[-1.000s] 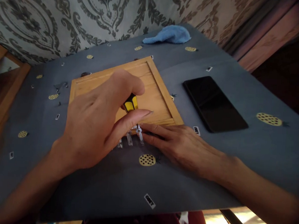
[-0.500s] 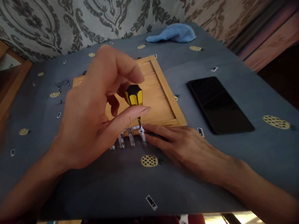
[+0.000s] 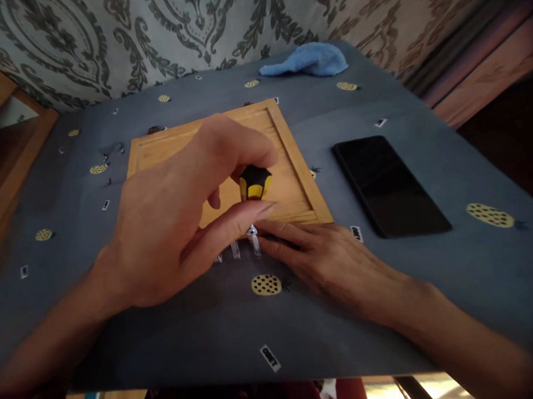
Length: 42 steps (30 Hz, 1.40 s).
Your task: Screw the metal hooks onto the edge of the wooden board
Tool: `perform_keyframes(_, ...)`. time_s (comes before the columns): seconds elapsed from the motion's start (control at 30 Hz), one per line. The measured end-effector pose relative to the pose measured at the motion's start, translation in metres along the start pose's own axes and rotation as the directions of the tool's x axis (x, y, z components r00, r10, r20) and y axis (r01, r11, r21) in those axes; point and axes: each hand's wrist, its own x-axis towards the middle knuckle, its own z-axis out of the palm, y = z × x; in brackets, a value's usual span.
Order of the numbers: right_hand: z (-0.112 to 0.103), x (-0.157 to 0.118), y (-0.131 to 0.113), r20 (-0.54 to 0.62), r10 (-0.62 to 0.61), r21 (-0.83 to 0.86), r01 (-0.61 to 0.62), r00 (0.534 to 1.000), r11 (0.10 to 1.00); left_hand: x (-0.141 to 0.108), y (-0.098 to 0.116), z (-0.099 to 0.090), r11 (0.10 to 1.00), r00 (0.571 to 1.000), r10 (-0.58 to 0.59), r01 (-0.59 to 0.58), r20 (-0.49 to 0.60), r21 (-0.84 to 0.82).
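My left hand [image 3: 166, 211] is closed round a screwdriver [image 3: 255, 184] with a yellow and black handle, thumb on the near side and index finger curled over it. The screwdriver stands nearly upright; its shaft is hidden behind my thumb. Below it, a metal hook rail [image 3: 252, 232] lies along the near edge of a framed wooden panel [image 3: 290, 171], its hooks pointing toward me. My left hand covers part of the rail and panel. My right hand [image 3: 335, 258] lies flat with fingers stretched out, the fingertips touching the rail's right end and the panel's edge.
A black phone [image 3: 391, 186] lies right of the panel. A blue cloth [image 3: 308, 60] sits at the back by the patterned wall. Small metal pieces [image 3: 112, 150] lie on the left of the pineapple-print tablecloth [image 3: 195, 339]. A wooden shelf edge [image 3: 14, 190] stands at far left.
My left hand has shifted right and turned, its fingers coming down round the screwdriver handle, which now tilts differently. My right hand stays in place.
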Motion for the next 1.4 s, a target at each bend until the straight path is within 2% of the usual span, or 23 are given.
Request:
perform_keyframes(0.13, 0.000, 0.000, 0.000, 0.002, 0.005, -0.019, -0.005, 1.000, 1.000, 0.000, 0.002, 0.001, 0.995, 0.992, 0.067, -0.058, -0.111, 0.077)
perform_keyframes(0.27, 0.000, 0.000, 0.000, 0.003, 0.006, -0.032, -0.006, 1.000, 0.999, 0.003, 0.004, -0.001, 0.997, 0.997, -0.011, 0.017, -0.072, 0.072)
perform_keyframes(0.33, -0.001, -0.001, -0.001, 0.001, 0.009, -0.029, -0.009, 1.000, 1.000, 0.002, 0.004, -0.002, 0.998, 0.996, -0.031, 0.036, -0.089, 0.054)
perform_keyframes(0.47, 0.000, -0.002, 0.000, -0.008, 0.008, -0.017, -0.009, 1.000, 1.000, 0.000, 0.002, -0.005, 0.999, 0.991, 0.013, -0.008, -0.133, 0.041)
perform_keyframes(0.7, 0.001, -0.002, 0.001, 0.018, 0.004, -0.017, -0.004, 1.000, 1.000, 0.002, -0.001, -0.009, 0.998, 0.996, 0.060, -0.060, -0.069, -0.009)
perform_keyframes(0.9, 0.002, -0.003, 0.001, 0.011, 0.008, -0.039, -0.008, 1.000, 0.999, 0.002, -0.002, -0.004, 0.989, 0.993, 0.074, -0.062, -0.094, 0.131)
perform_keyframes(1.0, 0.002, -0.004, 0.001, 0.008, 0.004, -0.040, -0.004, 1.000, 0.999, 0.002, -0.002, -0.004, 0.990, 0.995, 0.068, -0.057, -0.078, 0.130)
perform_keyframes(1.13, 0.002, -0.003, 0.001, 0.011, 0.004, -0.027, -0.003, 1.000, 1.000, 0.000, 0.000, -0.007, 0.985, 0.990, 0.045, -0.022, -0.132, 0.171)
perform_keyframes(1.27, 0.001, -0.002, 0.000, 0.016, 0.010, -0.017, -0.010, 1.000, 1.000, 0.000, 0.001, -0.010, 0.992, 0.995, -0.018, 0.030, -0.099, 0.120)
perform_keyframes(1.4, 0.002, -0.003, 0.001, 0.007, 0.005, -0.004, -0.005, 1.000, 1.000, 0.001, -0.001, -0.007, 0.996, 0.993, 0.049, -0.041, -0.111, 0.081)
